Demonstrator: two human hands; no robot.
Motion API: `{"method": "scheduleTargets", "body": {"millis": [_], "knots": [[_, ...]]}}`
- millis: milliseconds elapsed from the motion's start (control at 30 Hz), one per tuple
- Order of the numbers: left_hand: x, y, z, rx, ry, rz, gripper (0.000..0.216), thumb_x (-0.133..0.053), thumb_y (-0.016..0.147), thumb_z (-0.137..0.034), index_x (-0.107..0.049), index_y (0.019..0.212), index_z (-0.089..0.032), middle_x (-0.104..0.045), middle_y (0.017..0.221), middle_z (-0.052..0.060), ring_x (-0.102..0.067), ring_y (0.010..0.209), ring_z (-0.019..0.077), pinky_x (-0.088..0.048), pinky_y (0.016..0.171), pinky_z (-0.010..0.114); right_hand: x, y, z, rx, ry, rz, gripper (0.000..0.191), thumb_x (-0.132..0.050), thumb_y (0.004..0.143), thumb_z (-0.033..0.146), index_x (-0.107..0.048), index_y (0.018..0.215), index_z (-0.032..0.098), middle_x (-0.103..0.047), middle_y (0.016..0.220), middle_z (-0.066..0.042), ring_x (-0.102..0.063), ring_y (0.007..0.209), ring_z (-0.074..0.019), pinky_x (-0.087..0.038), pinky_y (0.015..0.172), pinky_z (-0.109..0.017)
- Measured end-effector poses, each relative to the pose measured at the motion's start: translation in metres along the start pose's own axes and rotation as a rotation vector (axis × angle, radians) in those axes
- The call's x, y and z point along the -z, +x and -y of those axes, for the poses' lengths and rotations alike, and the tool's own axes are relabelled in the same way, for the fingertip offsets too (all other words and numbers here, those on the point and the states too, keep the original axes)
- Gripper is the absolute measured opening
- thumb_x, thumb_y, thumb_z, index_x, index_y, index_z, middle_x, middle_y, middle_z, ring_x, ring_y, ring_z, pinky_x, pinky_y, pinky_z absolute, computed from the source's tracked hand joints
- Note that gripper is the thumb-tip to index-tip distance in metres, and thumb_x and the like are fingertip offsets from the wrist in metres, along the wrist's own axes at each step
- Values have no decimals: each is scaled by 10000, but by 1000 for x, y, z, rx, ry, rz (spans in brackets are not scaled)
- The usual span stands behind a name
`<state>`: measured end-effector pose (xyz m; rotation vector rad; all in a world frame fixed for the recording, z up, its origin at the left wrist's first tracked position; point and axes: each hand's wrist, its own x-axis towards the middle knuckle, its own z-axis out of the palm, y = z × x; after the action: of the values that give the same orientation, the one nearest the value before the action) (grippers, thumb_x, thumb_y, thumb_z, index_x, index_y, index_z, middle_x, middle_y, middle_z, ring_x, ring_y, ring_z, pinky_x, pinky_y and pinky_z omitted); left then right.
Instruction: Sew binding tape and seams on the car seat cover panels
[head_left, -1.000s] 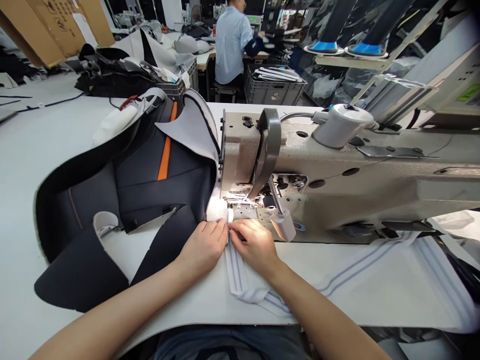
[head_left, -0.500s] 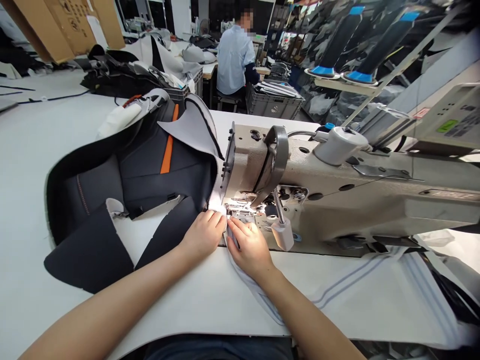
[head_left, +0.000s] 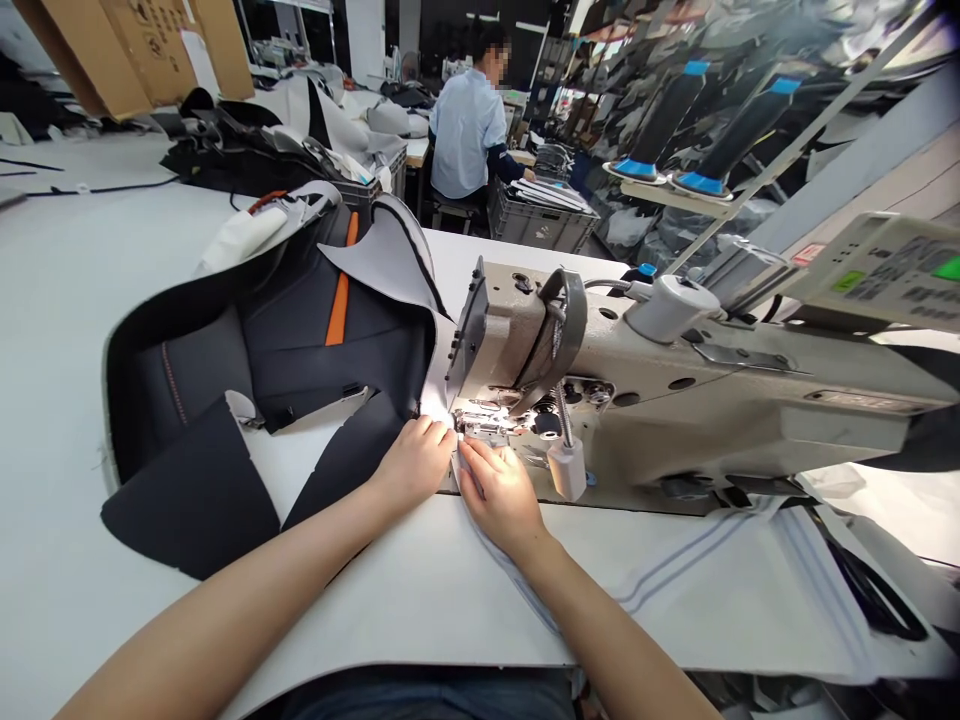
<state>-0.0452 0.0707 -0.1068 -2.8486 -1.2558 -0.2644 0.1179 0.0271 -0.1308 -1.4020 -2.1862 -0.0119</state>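
Feeding a white blue-striped fabric strip (head_left: 675,572) across the white counter (head_left: 420,600) under a beige industrial sewing machine (head_left: 675,405), the left hand (head_left: 412,466) and right hand (head_left: 499,498) press flat, grips closed, any pinch unclear, seemingly needing steady guiding.

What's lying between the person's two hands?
In the head view, a narrow edge of white striped fabric runs between the left hand and the right hand.
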Motion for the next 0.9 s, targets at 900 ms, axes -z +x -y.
{"method": "scheduleTargets", "body": {"millis": [900], "knots": [[9,-8,-2,88,139,-186,313,-436,881,-170,-620,1134,-166,-623,947,88,-568,861,239,-409,723,376,12,3,10,-6,-48,-67,76,-572,804,207,-618,865,215,-617,984,-24,-508,741,-169,-437,705,-289]]}}
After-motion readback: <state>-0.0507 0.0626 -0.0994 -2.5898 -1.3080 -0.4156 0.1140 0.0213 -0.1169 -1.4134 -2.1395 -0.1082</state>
